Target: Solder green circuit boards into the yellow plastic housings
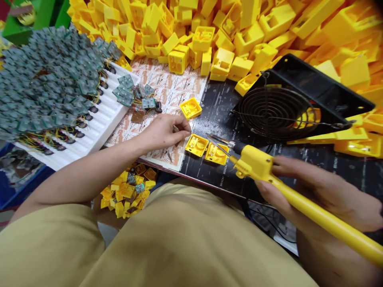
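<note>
My right hand (pixel 314 191) is closed round a yellow soldering iron (pixel 257 163), whose metal tip points left over two open yellow casings. The left one of these casings (pixel 196 145) lies beside the other (pixel 216 154) on the black table surface. My left hand (pixel 166 131) is just left of them, thumb and forefinger pinched together near the left casing; anything between the fingertips is too small to make out. Another yellow casing (pixel 190 108) lies just beyond my left fingertips. A small bunch of circuit boards with wires (pixel 149 103) sits behind my left hand.
Many yellow casings (pixel 176 61) are heaped along the back. A black fan with a round grille (pixel 275 111) stands at the right. On the left, a white ribbed tray (pixel 104 119) bears many grey-green boards (pixel 50 79). More yellow casings (pixel 128 193) lie below the table's front edge.
</note>
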Available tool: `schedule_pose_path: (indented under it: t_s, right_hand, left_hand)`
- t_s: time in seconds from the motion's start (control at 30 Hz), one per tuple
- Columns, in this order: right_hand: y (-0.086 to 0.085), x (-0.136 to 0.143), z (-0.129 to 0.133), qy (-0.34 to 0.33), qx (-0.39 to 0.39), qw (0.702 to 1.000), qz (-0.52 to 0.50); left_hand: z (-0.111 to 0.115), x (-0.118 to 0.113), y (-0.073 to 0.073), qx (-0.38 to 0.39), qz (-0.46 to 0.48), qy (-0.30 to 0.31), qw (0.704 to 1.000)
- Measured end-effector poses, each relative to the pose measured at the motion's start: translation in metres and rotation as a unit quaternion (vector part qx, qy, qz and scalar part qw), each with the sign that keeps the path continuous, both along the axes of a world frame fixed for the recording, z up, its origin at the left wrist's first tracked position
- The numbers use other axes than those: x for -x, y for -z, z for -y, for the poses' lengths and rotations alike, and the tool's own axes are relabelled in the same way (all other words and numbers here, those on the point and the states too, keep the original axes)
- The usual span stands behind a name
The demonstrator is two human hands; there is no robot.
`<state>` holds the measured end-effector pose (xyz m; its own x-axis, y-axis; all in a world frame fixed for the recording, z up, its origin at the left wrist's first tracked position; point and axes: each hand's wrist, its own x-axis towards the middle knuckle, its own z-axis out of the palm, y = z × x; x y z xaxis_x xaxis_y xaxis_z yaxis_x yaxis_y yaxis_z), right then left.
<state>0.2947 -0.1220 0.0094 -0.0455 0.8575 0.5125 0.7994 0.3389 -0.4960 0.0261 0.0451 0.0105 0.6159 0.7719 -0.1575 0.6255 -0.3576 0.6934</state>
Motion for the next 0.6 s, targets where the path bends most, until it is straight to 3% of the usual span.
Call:
schedule_pose_path:
  t_s: [0.13, 0.27, 0.43, 0.6]
  right_hand:
    - [-0.009, 0.006, -0.01, -0.132, -0.001, 0.989, -0.068]
    - [-0.012, 0.01, -0.013, -0.181, 0.015, 0.983, -0.026]
    - [-0.015, 0.011, -0.015, -0.216, 0.003, 0.976, 0.017]
    - [-0.019, 0.014, -0.022, -0.229, -0.017, 0.973, 0.037]
  left_hand:
    - [0.009, 0.001, -0.002, -0.093, -0.049, 0.091, 0.99]
    - [0.015, -0.002, -0.009, -0.159, -0.139, 0.17, 0.962]
    - [0.014, -0.007, -0.012, -0.165, -0.2, 0.184, 0.948]
    - [0.014, -0.008, -0.01, -0.163, -0.186, 0.178, 0.952]
